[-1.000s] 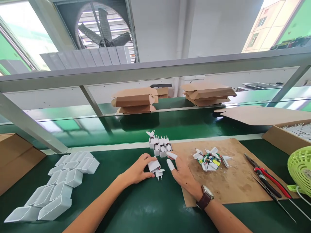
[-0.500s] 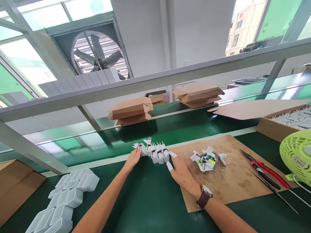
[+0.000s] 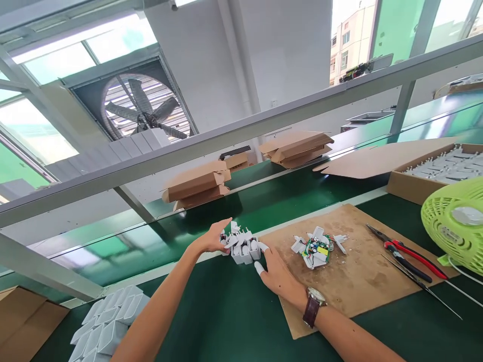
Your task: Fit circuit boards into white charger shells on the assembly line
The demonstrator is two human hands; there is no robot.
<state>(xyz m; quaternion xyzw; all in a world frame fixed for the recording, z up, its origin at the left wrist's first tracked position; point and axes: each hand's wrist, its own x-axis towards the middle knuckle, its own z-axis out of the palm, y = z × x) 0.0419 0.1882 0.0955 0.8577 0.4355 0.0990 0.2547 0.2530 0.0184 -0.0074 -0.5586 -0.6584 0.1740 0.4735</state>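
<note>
A tight row of white plug-adapter housings (image 3: 243,252), several of them with pins and small parts sticking up, stands on the green bench near its back strip. My left hand (image 3: 212,238) is at the row's left end, closed around a white housing there; some of its fingers are hidden. At the other end is my right hand (image 3: 281,274), with white finger covers on thumb and forefinger. Those two fingers are apart, and the forefinger tip touches the rightmost housing. A wristwatch (image 3: 314,306) is on the right wrist.
Brown cardboard (image 3: 362,281) carries a pile of circuit boards and white parts (image 3: 317,249), red-and-black pliers (image 3: 407,254) and tweezers (image 3: 422,286). A green fan (image 3: 453,226) and a carton of white parts (image 3: 415,187) stand right. White empty housings (image 3: 109,322) and a carton (image 3: 32,322) are left.
My left hand has brought its housing rightward against the row, closing the gap. My right hand stays at the row's right end. The whole view has tilted and shifted slightly.
</note>
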